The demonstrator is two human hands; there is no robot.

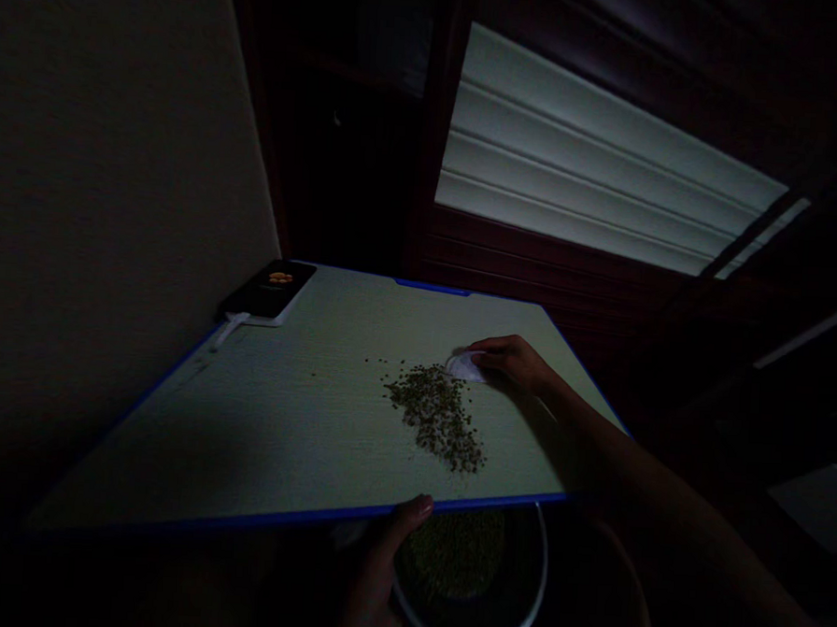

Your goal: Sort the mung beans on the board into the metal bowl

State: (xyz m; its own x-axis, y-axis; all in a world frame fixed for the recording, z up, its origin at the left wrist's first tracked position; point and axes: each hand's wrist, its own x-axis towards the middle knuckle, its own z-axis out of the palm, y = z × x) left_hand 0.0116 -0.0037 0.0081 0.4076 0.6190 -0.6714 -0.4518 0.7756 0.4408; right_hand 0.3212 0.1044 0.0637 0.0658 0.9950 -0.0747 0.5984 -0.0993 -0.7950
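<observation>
While small dark seeds lie spread across a blue-edged tabletop, the right hand pinches a white piece against their far side, forearm slanting in from the right. The left hand, its grip unclear, lays a thumb at the near edge, which partly hides a bowl.

The person's right hand pinches low over the board, forearm slanting across its right side; the left hand is at its near edge, thumb extended.
</observation>
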